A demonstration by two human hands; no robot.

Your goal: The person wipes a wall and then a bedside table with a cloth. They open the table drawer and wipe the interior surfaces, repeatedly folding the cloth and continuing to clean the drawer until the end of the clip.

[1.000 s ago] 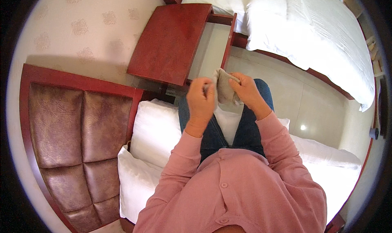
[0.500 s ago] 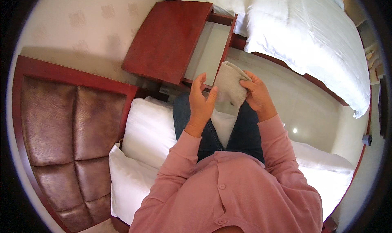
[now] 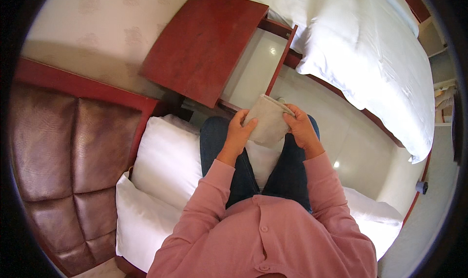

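Observation:
A folded grey-beige cloth (image 3: 268,124) is stretched between my hands above my lap, its top edge close to the open drawer's near corner. My left hand (image 3: 238,134) pinches its left side, thumb on the face turned to me. At the right edge my right hand (image 3: 302,130) grips the cloth near its upper corner, fingers curled round the fold. What lies inside the folds, if anything, is hidden.
Ahead stands a red-brown nightstand (image 3: 204,44) with its drawer (image 3: 256,66) pulled out. A bed with a white quilt (image 3: 356,53) is at the far right. White pillows (image 3: 168,153) lie at my left, beside a brown padded headboard (image 3: 73,166).
My left hand, apart from the cloth before, now holds its left side. The cloth has come lower and flatter between both hands. The view has shifted slightly.

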